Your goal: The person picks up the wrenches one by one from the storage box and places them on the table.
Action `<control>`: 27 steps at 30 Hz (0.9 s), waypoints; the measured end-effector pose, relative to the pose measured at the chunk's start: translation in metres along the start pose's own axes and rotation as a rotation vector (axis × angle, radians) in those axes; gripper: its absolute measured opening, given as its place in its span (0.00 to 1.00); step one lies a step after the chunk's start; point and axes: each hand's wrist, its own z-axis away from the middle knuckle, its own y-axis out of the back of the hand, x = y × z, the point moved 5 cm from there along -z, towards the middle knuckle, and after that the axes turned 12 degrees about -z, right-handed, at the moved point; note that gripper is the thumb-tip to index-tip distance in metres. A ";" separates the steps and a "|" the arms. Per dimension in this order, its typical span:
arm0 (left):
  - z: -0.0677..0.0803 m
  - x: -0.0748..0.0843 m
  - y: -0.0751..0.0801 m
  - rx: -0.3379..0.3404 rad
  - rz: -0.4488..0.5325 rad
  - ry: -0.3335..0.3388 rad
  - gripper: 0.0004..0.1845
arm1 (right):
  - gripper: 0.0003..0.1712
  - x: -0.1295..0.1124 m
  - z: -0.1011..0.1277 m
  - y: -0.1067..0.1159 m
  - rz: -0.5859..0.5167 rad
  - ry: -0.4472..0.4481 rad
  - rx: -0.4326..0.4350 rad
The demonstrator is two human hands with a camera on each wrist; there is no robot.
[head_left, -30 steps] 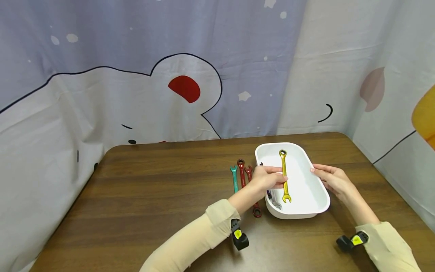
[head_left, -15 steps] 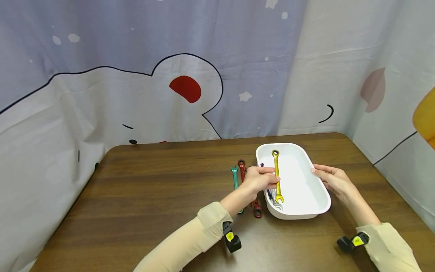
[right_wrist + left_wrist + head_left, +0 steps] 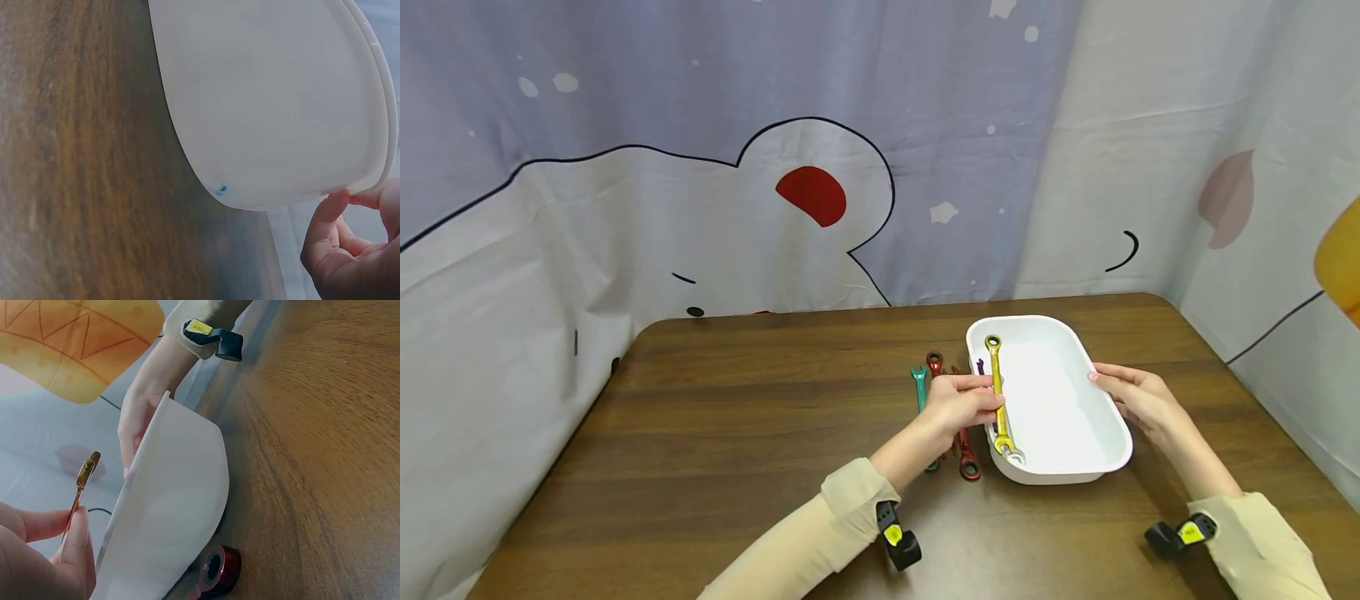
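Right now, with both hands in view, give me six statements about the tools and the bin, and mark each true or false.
1. The left hand pinches the yellow wrench. True.
2. The right hand touches nothing. False: it grips the white bin at its edge.
3. A green wrench lies on the table. True.
4. The yellow wrench lies flat on the table. False: it is held up off it.
5. A red wrench lies left of the bin. True.
6. The bin is empty. False: a silver tool shows inside.
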 end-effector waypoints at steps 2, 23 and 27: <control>0.001 -0.001 0.001 0.001 0.007 -0.001 0.18 | 0.40 0.000 0.000 0.000 0.006 -0.002 0.002; 0.003 -0.016 0.034 0.034 0.028 -0.011 0.22 | 0.25 -0.001 0.002 0.000 -0.067 0.020 -0.023; 0.003 -0.022 0.042 0.049 0.026 -0.008 0.22 | 0.21 0.000 0.002 0.000 -0.071 0.017 -0.018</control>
